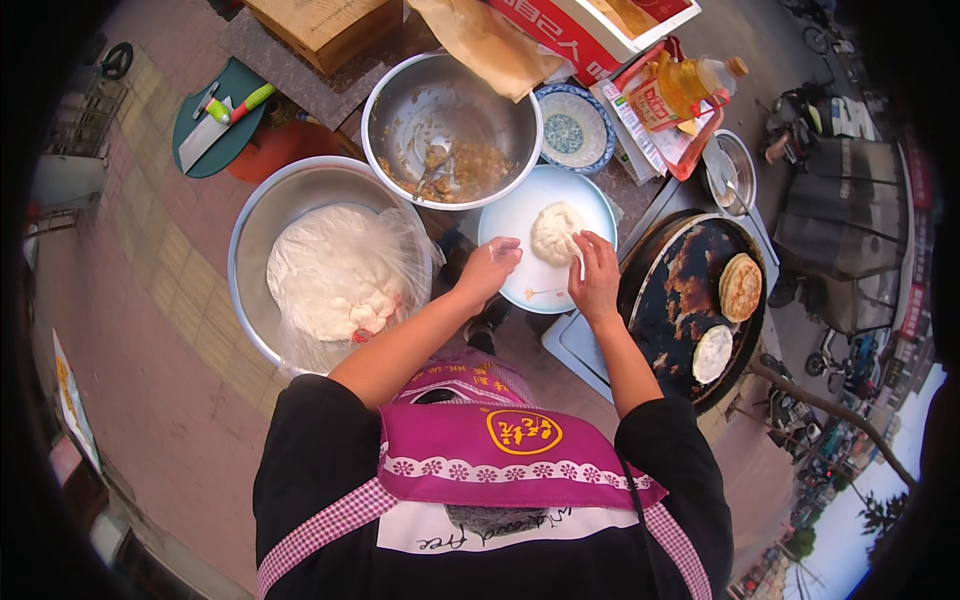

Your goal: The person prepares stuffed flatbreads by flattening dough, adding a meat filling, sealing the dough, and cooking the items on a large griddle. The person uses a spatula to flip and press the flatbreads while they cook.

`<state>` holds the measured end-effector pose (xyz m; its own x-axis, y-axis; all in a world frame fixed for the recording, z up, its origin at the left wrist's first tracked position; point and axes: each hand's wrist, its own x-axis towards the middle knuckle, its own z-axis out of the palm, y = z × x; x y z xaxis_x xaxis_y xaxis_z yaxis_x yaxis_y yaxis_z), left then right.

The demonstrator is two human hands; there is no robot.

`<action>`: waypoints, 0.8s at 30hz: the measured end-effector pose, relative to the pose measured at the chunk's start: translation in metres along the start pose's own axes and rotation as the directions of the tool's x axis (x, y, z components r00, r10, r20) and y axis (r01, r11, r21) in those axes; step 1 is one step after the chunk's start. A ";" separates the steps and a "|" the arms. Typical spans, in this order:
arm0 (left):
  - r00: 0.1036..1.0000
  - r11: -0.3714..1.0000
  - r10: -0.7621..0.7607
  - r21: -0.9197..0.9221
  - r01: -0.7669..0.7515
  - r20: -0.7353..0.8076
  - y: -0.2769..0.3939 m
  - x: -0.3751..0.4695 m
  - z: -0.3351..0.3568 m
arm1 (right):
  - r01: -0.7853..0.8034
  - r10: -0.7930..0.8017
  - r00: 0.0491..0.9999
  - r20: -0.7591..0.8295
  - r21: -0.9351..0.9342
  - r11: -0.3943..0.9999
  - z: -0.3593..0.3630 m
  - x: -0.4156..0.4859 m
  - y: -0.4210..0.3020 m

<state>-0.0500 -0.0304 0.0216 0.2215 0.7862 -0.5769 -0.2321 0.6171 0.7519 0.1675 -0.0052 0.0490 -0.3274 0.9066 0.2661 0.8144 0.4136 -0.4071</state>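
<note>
A gathered, pleated round of dough [557, 233] rests on a white plate with a pale blue rim [525, 283]. My right hand [598, 271] is at the dough's right edge, fingertips at its side and fingers spread. Over the plate's left part, apart from the dough, hovers my left hand [491, 270], fingers loosely curled around nothing I can see. Just beyond the plate, a steel bowl [452, 82] contains brown chopped filling [469, 169] and a spoon. To the left, a larger steel basin [255, 232] holds a big mass of dough [322, 262] partly under clear plastic film.
At right, a round black griddle [675, 300] carries browned flatbreads [740, 287] and a pale flatbread [712, 354]. Behind stand a blue-patterned bowl [574, 131], an oil bottle [686, 86] and a steel bowl with a spatula [731, 176]. A cleaver [202, 142] lies on a green board [247, 124].
</note>
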 end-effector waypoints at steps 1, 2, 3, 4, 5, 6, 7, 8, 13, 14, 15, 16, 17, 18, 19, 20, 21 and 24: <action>0.998 0.991 -0.051 -0.125 0.054 0.022 -0.001 -0.001 -0.001 | 0.027 -0.026 0.999 -0.039 0.008 1.000 -0.003 0.001 0.001; 0.995 0.960 -0.083 -0.262 0.095 0.059 -0.003 0.000 -0.001 | -0.135 0.135 0.991 0.004 0.095 0.986 -0.005 0.002 0.002; 0.991 0.911 -0.111 -0.391 0.134 0.080 -0.004 0.002 -0.001 | -0.222 0.224 0.974 0.008 0.191 0.956 -0.007 0.007 0.004; 0.985 0.846 -0.122 -0.505 0.167 0.123 -0.005 0.005 0.001 | -0.306 0.313 0.949 0.021 0.283 0.909 -0.006 0.011 0.003; 0.981 0.768 -0.129 -0.611 0.190 0.142 -0.006 0.010 0.004 | -0.376 0.408 0.913 0.000 0.388 0.841 -0.006 0.015 0.002; 0.975 0.670 -0.124 -0.709 0.221 0.187 -0.006 0.016 0.009 | -0.367 0.381 0.922 0.077 0.492 0.790 -0.002 0.019 -0.002; 0.974 0.670 -0.097 -0.710 0.217 0.206 -0.005 0.023 0.013 | -0.465 0.363 0.884 0.295 0.645 0.606 0.004 0.020 -0.010; 0.966 0.662 -0.063 -0.714 0.228 0.250 -0.004 0.029 0.019 | -0.593 0.313 0.803 0.507 0.732 0.335 0.009 0.019 -0.019; 0.978 0.685 -0.187 -0.702 0.195 0.089 -0.004 0.037 0.043 | -0.593 0.342 0.797 0.498 0.538 0.598 0.017 0.022 -0.041; 0.978 0.601 -0.184 -0.776 0.192 0.099 -0.005 0.033 0.043 | -0.349 0.239 0.912 0.333 0.328 0.878 0.012 0.022 -0.037; 0.981 0.658 -0.189 -0.734 0.166 0.053 -0.006 0.029 0.043 | -0.086 0.080 0.977 0.196 0.021 0.996 0.007 0.021 -0.032; 0.979 0.706 -0.204 -0.690 0.160 0.018 -0.008 0.024 0.040 | 0.066 -0.039 0.970 0.240 -0.106 0.992 0.000 0.020 -0.024; 0.978 0.746 -0.208 -0.650 0.143 -0.023 -0.010 0.020 0.037 | 0.177 -0.129 0.946 0.298 -0.142 0.974 -0.002 0.017 -0.017; 0.969 0.773 -0.243 -0.614 0.160 -0.053 -0.012 0.016 0.034 | 0.276 -0.206 0.919 0.336 -0.177 0.945 -0.003 0.015 -0.010; 0.965 0.777 -0.260 -0.603 0.181 -0.046 -0.014 0.013 0.032 | 0.393 -0.294 0.873 0.389 -0.202 0.897 0.000 0.011 -0.005; 0.960 0.781 -0.273 -0.595 0.189 -0.054 -0.016 0.011 0.031 | 0.456 -0.346 0.844 0.410 -0.207 0.866 0.006 0.011 0.002; 0.957 0.787 -0.282 -0.587 0.191 -0.068 -0.019 0.011 0.030 | 0.429 -0.316 0.844 0.433 -0.193 0.882 0.014 0.012 0.008; 0.961 0.797 -0.273 -0.568 0.204 -0.038 -0.025 0.010 0.032 | 0.265 -0.181 0.872 0.455 -0.129 0.955 0.038 0.029 0.026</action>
<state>-0.0118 -0.0396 0.0071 0.2404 0.5888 -0.7717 -0.6783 0.6706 0.3004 0.1611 0.0351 0.0131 -0.6508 0.7537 -0.0917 0.7529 0.6251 -0.2058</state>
